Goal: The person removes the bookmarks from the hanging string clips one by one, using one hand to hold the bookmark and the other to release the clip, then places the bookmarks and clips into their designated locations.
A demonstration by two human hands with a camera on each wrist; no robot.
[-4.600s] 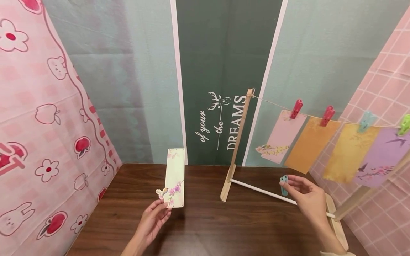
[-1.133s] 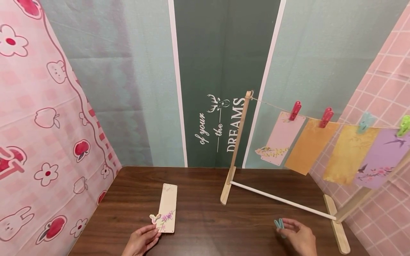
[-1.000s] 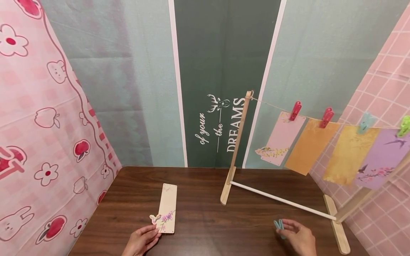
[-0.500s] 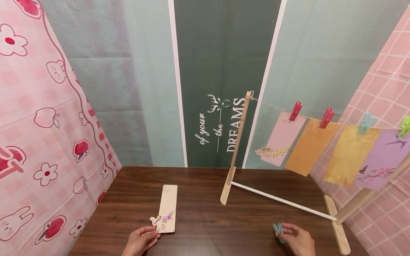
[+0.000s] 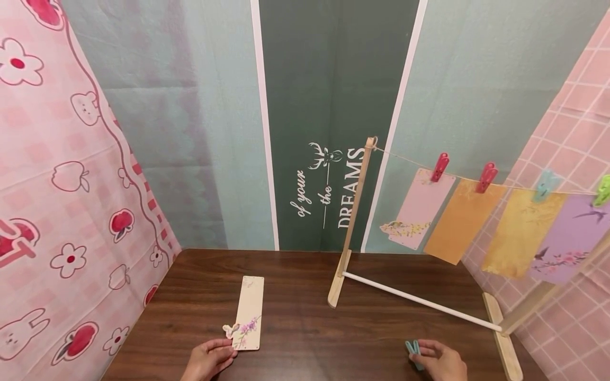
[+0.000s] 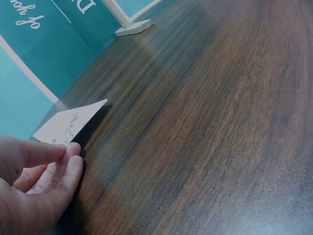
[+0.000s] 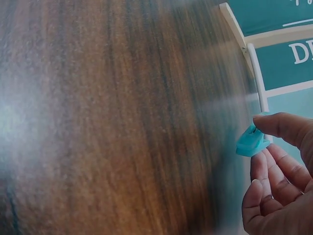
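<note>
My left hand (image 5: 209,360) pinches the lower left corner of a cream bookmark card (image 5: 250,301) with a purple blossom print and a bird-shaped edge. In the left wrist view the card (image 6: 73,120) tilts just over the table, thumb and fingertips at its near corner. Over at the right, my right hand (image 5: 439,361) holds a light blue clothespin (image 5: 414,353) by thumb and fingers. The right wrist view shows this clothespin (image 7: 252,142) pinched between the thumb and fingertips, close above the wood.
A wooden stand (image 5: 357,201) with a white crossbar (image 5: 419,299) occupies the right side of the table (image 5: 305,338). From its string hang a pink card (image 5: 419,209), an orange card (image 5: 463,222), a yellow card (image 5: 521,233) and a purple card (image 5: 572,238), each clipped by a clothespin.
Since the oldest frame, both hands have come down and nearer, the card and clothespin with them; the card now lies flatter. Over the last second they have barely moved, the right hand slightly lower.
</note>
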